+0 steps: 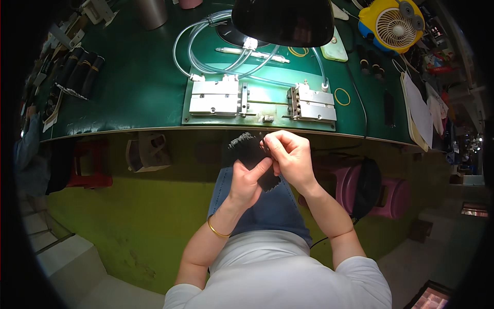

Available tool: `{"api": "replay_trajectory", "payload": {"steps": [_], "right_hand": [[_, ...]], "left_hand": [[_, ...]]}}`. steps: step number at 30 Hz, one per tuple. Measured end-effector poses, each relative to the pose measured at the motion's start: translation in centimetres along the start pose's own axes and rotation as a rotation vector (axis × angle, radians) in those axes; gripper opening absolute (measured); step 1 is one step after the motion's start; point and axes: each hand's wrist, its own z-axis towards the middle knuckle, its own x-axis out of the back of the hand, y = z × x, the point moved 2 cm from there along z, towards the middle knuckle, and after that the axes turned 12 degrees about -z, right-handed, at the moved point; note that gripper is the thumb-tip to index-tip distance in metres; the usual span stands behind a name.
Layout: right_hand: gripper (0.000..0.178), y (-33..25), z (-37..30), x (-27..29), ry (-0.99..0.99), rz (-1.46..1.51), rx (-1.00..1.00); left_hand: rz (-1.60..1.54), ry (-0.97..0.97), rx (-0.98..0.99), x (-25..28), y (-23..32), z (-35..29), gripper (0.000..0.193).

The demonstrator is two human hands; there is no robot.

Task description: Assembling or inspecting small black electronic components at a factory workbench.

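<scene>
My left hand (248, 181) is closed around a bundle of thin black strips (246, 148), its thumb pressed across them. The strips fan out at the upper end, over my lap and just in front of the table edge. At the bundle's right side, my right hand (289, 157) is pinched; the fingers seem to grip the edge of a black strip, though the tips partly hide it. Beyond both hands, a fixture with two silver metal blocks (213, 98) (315, 104) stands on a pale green base plate (267, 77).
Clear tubes (191, 44) loop behind the fixture near a pen (275, 56), beneath a black lamp (283, 23). More banded black bundles (82, 72) lie at left. At right are a yellow-blue fan (393, 26), a rubber band (342, 97) and papers (418, 105). Pink stools (350, 185) stand below.
</scene>
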Motion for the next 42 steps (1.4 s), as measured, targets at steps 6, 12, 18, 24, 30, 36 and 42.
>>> {"api": "replay_trajectory", "payload": {"steps": [6,12,18,24,30,36,42], "right_hand": [[0.018,-0.7,1.0,0.0,0.025,0.041,0.002],[0.020,-0.7,1.2,-0.2,0.061,0.105,-0.033],[0.020,-0.9,1.4,-0.3,0.069,0.124,-0.034],[0.021,-0.7,1.5,-0.3,0.071,0.149,-0.041],[0.021,-0.6,1.5,-0.1,0.052,0.166,-0.060],[0.024,-0.8,1.4,0.0,0.068,0.090,-0.074],[0.023,-1.6,0.6,-0.5,0.055,0.038,0.035]], "left_hand": [[-0.065,-0.005,-0.048,-0.3,0.1,1.1,0.009],[-0.026,-0.015,-0.026,-0.4,0.4,1.2,0.007],[-0.060,-0.042,-0.027,-0.2,0.5,1.5,0.008],[-0.057,-0.053,-0.027,-0.1,0.4,1.5,0.009],[-0.053,-0.035,-0.025,-0.5,0.4,1.5,0.008],[-0.032,0.004,0.008,-0.7,1.0,1.3,0.007],[-0.044,-0.025,0.019,-0.8,1.4,0.9,0.007]]}}
